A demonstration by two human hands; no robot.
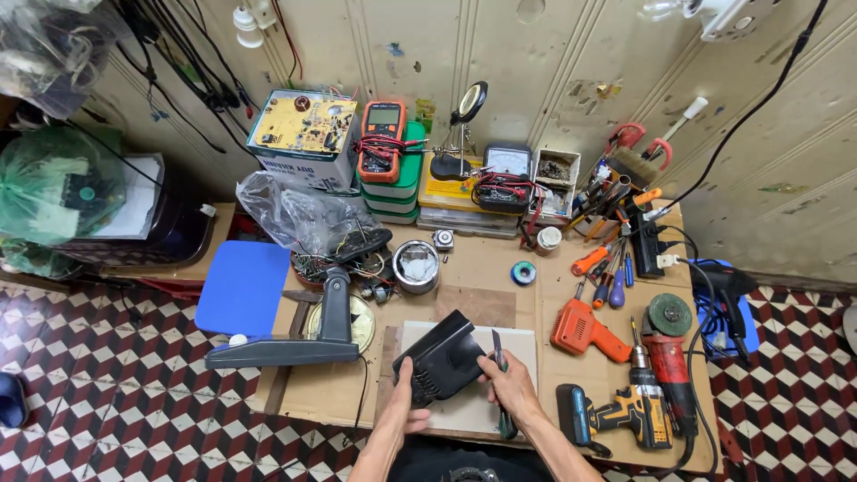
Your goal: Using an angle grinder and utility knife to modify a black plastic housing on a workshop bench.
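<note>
My left hand grips a black plastic housing with vent slots, tilted up off a pale board at the front of the low bench. My right hand touches the housing's right side and holds a green-handled tool whose blade points up past my fingers. Both forearms enter from the bottom edge.
A black monitor stand lies to the left. A metal cup, orange glue gun, cordless drill, red angle grinder and screwdrivers crowd the bench. Meters and boxes line the wall. Tiled floor surrounds.
</note>
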